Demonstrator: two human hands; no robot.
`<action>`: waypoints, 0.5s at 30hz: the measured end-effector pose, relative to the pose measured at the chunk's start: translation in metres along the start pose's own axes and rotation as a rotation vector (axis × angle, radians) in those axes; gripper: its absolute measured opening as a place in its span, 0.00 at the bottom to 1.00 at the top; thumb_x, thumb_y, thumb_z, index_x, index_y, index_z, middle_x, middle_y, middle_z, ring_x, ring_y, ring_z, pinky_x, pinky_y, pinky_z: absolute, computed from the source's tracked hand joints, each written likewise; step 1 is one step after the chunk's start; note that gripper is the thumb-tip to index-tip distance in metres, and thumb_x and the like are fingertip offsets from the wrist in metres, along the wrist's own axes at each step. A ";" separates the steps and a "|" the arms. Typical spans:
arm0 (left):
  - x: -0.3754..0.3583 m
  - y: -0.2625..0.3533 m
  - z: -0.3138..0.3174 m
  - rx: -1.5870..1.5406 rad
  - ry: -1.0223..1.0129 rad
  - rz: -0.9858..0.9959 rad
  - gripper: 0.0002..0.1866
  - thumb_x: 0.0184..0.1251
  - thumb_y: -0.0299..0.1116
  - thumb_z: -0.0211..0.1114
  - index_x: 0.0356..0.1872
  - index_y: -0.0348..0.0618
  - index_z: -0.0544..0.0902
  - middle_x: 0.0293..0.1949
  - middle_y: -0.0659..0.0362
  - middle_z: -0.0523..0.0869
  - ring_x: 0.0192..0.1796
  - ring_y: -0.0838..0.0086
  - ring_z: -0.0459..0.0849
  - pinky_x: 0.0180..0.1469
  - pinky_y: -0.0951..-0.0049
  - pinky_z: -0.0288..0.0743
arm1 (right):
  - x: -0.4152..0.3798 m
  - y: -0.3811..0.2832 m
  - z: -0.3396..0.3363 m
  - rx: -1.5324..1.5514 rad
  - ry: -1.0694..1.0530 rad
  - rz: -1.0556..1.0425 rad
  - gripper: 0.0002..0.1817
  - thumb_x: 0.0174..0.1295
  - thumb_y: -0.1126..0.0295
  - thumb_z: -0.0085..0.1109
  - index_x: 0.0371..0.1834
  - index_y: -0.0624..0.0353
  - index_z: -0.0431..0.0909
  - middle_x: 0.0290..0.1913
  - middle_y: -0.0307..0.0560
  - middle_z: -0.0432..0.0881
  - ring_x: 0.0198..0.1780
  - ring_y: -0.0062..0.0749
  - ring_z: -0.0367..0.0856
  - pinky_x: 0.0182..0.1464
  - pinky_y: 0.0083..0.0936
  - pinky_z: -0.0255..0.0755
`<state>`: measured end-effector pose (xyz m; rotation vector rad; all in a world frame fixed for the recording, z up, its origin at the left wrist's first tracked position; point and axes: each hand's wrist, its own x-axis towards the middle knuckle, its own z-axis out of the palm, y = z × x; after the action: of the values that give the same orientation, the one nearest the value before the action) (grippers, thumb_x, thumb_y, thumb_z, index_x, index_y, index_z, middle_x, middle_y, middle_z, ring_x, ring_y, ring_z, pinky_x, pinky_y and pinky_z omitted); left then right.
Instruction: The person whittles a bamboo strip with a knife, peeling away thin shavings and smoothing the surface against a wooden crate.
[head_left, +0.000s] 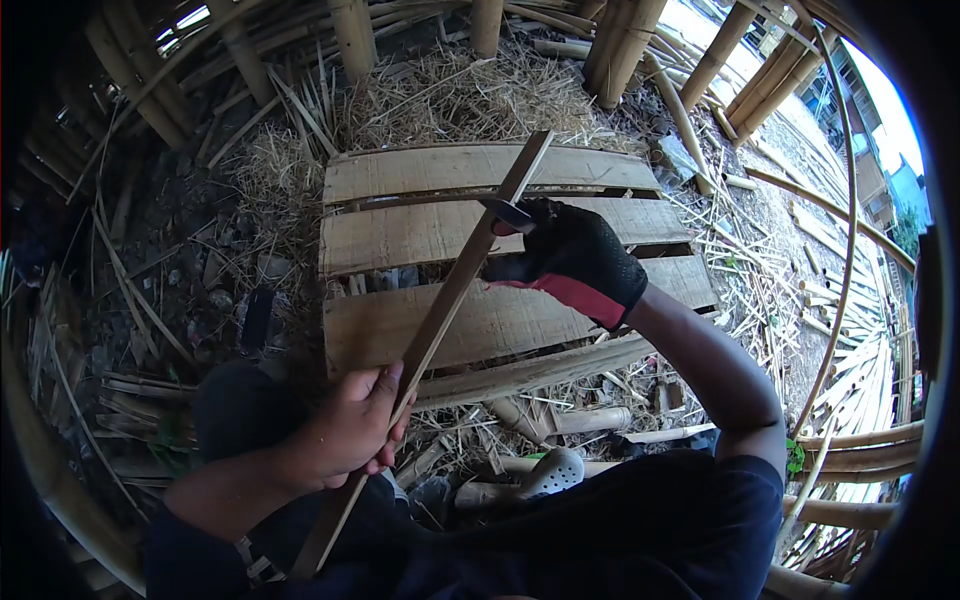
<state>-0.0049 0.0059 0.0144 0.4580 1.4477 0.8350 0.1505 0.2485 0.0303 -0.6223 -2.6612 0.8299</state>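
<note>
Right hand (572, 262), in a black glove with red cuff, closed around a knife (508, 213), blade laid against the strip (440, 320) about a third of the way down from its far tip. Left hand (350, 428), bare, wrapped tight round the same strip lower down, near the lap. Strip running diagonally from lower left to upper right, far end raised over 3 planks (420, 235) set on straw (450, 95) and bamboo offcuts. Grey clog (553, 470) just below the planks, poles (620, 45) standing beyond.

Likely trouble: blade catching on a node and jumping, or running down the strip toward the ungloved left hand, given nothing guarding those fingers. Strip splitting off-line if the knife tilts. Thin strip flexing or twisting in a one-handed hold, throwing the cut. Splinters a risk to bare skin.
</note>
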 end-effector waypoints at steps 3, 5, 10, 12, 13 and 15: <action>0.001 -0.001 0.001 -0.010 -0.016 0.003 0.22 0.84 0.52 0.39 0.39 0.45 0.70 0.21 0.65 0.71 0.15 0.84 0.67 0.13 0.83 0.62 | -0.001 0.004 0.008 -0.004 -0.079 0.019 0.29 0.59 0.46 0.71 0.57 0.52 0.82 0.48 0.44 0.87 0.44 0.31 0.87 0.47 0.27 0.80; 0.001 -0.003 0.002 -0.004 -0.026 -0.002 0.22 0.84 0.52 0.38 0.39 0.45 0.70 0.20 0.65 0.71 0.14 0.84 0.67 0.13 0.83 0.62 | 0.001 0.003 0.009 -0.019 -0.122 0.107 0.28 0.60 0.47 0.70 0.57 0.52 0.83 0.48 0.44 0.87 0.44 0.29 0.87 0.47 0.27 0.80; 0.001 -0.002 0.004 0.051 -0.018 -0.011 0.23 0.84 0.52 0.38 0.37 0.45 0.70 0.19 0.65 0.71 0.14 0.84 0.67 0.12 0.83 0.62 | 0.001 0.021 0.023 -0.126 -0.026 -0.134 0.21 0.66 0.51 0.66 0.52 0.56 0.85 0.43 0.44 0.86 0.41 0.28 0.86 0.46 0.26 0.79; 0.000 -0.003 0.005 0.063 -0.023 -0.003 0.23 0.84 0.52 0.38 0.37 0.45 0.70 0.19 0.65 0.71 0.13 0.84 0.67 0.12 0.83 0.62 | 0.003 0.023 0.027 -0.180 0.064 -0.276 0.18 0.69 0.54 0.63 0.48 0.58 0.86 0.39 0.44 0.86 0.40 0.28 0.86 0.45 0.25 0.79; 0.000 -0.004 0.005 0.068 -0.025 0.001 0.23 0.84 0.52 0.38 0.37 0.45 0.70 0.19 0.65 0.71 0.13 0.84 0.67 0.12 0.83 0.62 | 0.003 0.021 0.024 -0.046 -0.005 -0.116 0.18 0.70 0.55 0.62 0.48 0.59 0.85 0.39 0.44 0.86 0.39 0.27 0.85 0.45 0.25 0.78; 0.001 -0.005 0.003 0.056 -0.034 -0.012 0.23 0.84 0.52 0.38 0.37 0.45 0.70 0.19 0.65 0.71 0.13 0.84 0.66 0.12 0.83 0.61 | 0.004 0.015 0.017 0.221 -0.142 0.205 0.16 0.71 0.57 0.60 0.48 0.60 0.85 0.37 0.44 0.85 0.38 0.26 0.84 0.44 0.24 0.77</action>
<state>-0.0007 0.0042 0.0109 0.5027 1.4435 0.7754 0.1452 0.2533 0.0082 -0.8159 -2.6069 1.2484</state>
